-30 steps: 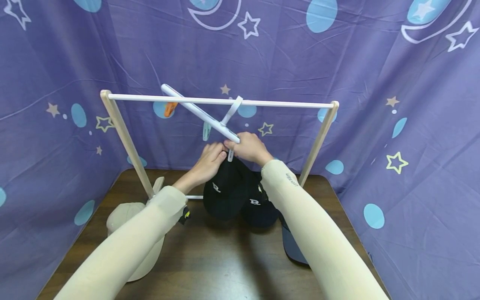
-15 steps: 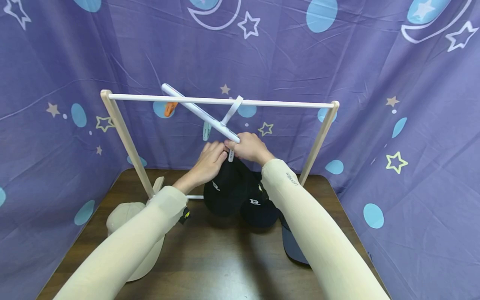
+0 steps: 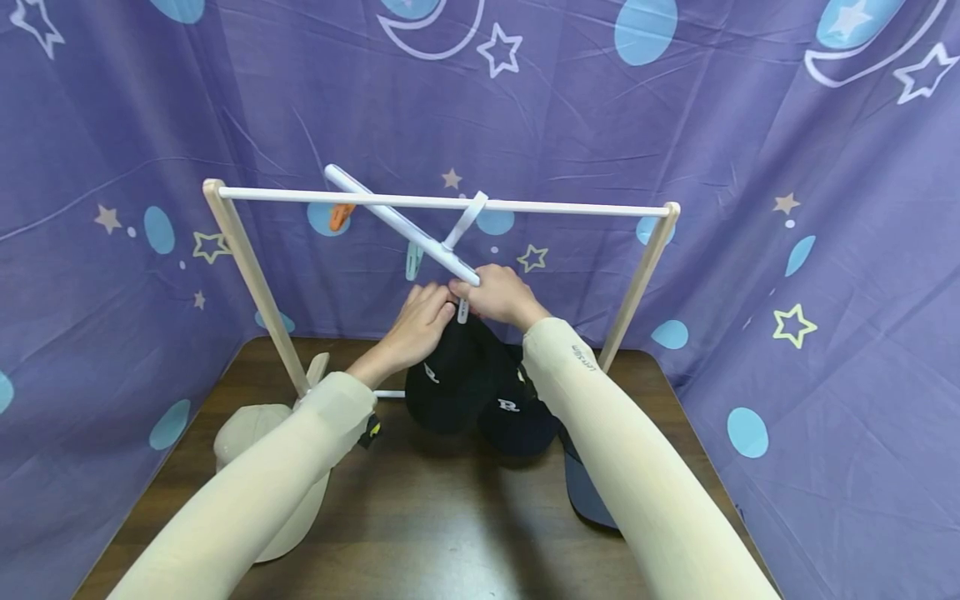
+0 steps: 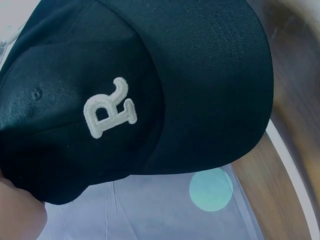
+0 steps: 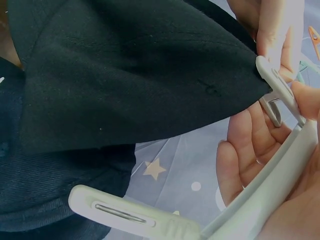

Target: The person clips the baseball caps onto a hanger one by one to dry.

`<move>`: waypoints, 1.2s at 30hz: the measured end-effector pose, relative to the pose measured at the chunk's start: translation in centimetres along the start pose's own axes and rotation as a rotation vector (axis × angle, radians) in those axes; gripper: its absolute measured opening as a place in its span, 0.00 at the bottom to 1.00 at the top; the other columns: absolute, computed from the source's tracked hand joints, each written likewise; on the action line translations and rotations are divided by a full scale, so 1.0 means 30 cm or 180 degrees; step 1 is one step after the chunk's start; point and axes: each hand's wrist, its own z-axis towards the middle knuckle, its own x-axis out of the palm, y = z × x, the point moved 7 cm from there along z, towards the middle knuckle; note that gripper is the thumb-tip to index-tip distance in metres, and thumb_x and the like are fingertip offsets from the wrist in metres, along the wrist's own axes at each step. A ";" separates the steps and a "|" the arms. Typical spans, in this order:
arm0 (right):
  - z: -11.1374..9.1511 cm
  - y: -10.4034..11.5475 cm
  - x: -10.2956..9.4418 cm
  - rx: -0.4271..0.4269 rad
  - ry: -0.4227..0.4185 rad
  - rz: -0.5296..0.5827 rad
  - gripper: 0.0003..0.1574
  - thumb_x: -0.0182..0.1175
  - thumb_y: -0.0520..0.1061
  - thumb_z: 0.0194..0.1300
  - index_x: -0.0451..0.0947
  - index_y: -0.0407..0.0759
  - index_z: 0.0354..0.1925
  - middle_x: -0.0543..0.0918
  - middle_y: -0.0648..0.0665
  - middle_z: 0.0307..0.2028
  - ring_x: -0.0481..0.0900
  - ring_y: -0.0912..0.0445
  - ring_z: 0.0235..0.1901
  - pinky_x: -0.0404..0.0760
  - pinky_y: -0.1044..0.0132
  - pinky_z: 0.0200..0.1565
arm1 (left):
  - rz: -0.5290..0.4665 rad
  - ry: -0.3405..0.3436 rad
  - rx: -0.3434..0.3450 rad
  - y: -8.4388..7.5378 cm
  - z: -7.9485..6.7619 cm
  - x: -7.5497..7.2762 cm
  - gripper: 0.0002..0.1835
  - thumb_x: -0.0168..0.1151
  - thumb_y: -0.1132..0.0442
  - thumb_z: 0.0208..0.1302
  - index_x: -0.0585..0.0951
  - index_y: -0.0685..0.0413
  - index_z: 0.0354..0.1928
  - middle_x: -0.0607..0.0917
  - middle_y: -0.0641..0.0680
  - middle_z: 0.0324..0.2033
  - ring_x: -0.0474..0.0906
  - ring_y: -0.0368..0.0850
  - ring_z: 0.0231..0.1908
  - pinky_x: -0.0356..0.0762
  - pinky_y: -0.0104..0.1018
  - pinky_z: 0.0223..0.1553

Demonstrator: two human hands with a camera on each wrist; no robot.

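1. a black cap (image 3: 453, 379) with a raised white letter on its front hangs below the near end of a white hanger (image 3: 405, 227); in the left wrist view its brim points away from the fingers.
2. the left hand (image 3: 420, 325) is closed on the cap's upper edge, finger and thumb pinching the cloth.
3. the right hand (image 3: 498, 294) is curled round the hanger's near end, its thumb against a white clip (image 5: 277, 85).
4. that clip is at the cap's edge, just beside the left fingers; whether it bites the cloth, i cannot tell.
5. a 2nd white clip (image 5: 125, 212) juts out near the hanger in the right wrist view.
6. the hanger hooks over the rack's white top bar (image 3: 570, 207), slanting; an orange clip (image 3: 341, 217) and a pale green clip (image 3: 413, 261) are along it.
7. a navy cap (image 3: 517, 429) is just beside the black cap.
8. on the wooden table (image 3: 420, 533), a beige cap (image 3: 251, 429) and a blue-grey cap (image 3: 587, 492) are each partly hidden by a sleeve.
9. a purple curtain (image 3: 585, 108) surrounds the table.
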 end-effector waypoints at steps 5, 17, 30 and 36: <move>0.003 -0.002 0.000 0.0030 0.0016 -0.0041 0.31 0.55 0.66 0.77 0.79 0.46 0.26 0.80 0.48 0.21 0.81 0.50 0.29 0.74 0.56 0.32 | -0.0032 0.0039 -0.0033 0.004 0.003 0.002 0.09 0.49 0.64 0.80 0.77 0.60 0.45 0.77 0.61 0.41 0.69 0.62 0.46 0.64 0.55 0.56; 0.002 -0.005 -0.004 0.0062 -0.0029 -0.0115 0.31 0.55 0.67 0.76 0.79 0.46 0.27 0.82 0.46 0.24 0.81 0.50 0.31 0.76 0.56 0.33 | -0.0250 0.0085 -0.0178 0.018 -0.002 0.011 0.09 0.50 0.65 0.81 0.79 0.60 0.46 0.79 0.61 0.45 0.69 0.61 0.49 0.64 0.55 0.57; -0.002 -0.005 -0.003 0.0133 -0.0161 -0.0341 0.32 0.54 0.70 0.75 0.73 0.48 0.26 0.78 0.45 0.29 0.80 0.48 0.36 0.77 0.51 0.37 | -0.0418 0.0045 -0.0217 0.025 -0.011 0.010 0.11 0.49 0.65 0.81 0.80 0.63 0.50 0.81 0.64 0.49 0.70 0.62 0.51 0.63 0.55 0.60; -0.003 -0.015 -0.004 0.0139 -0.0294 -0.0390 0.32 0.55 0.71 0.74 0.72 0.49 0.25 0.80 0.45 0.30 0.81 0.47 0.37 0.79 0.49 0.38 | -0.0472 0.0034 -0.0248 0.026 -0.009 0.009 0.10 0.50 0.66 0.80 0.80 0.63 0.49 0.81 0.63 0.50 0.70 0.62 0.52 0.63 0.55 0.60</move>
